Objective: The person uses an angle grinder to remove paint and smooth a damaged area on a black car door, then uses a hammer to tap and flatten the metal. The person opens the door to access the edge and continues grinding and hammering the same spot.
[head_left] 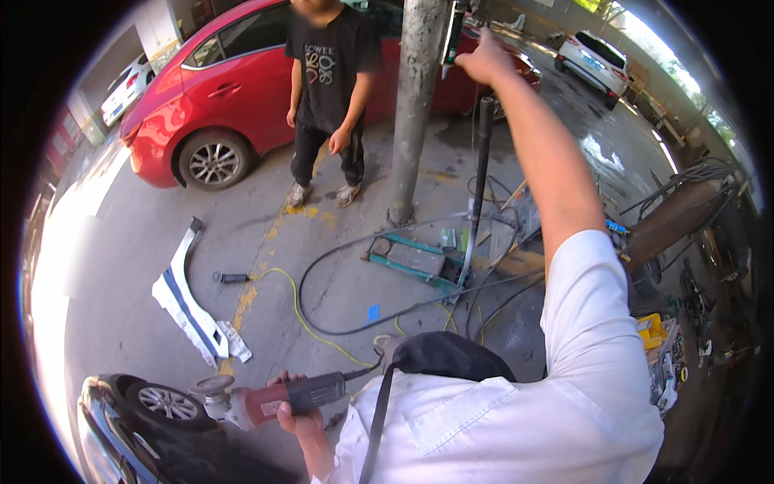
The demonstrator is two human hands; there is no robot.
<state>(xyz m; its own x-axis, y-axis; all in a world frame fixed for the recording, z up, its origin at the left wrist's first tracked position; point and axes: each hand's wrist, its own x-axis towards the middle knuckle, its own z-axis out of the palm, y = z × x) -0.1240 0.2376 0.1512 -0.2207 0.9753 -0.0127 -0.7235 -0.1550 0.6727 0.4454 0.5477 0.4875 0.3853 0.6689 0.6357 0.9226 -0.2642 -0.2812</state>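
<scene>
My left hand (301,421) is wrapped round the body of a red and black angle grinder (316,393), held low in front of my white shirt. The grinder's disc (213,385) points to the left, and a dark cord leaves its rear end. Far ahead, at the upper right of a grey pole (416,105), my right hand (486,63) is raised at the end of an outstretched arm. Its index finger and thumb stand apart, and I see nothing in it. Close beside it, a dark green and black object (454,36) is at the pole.
A person in dark clothes (334,64) stands by a red car (234,89). A white fender panel (184,290) and another corded tool (234,278) lie on the floor. Hoses loop round a green floor jack (415,256). A dark car (121,419) stands lower left.
</scene>
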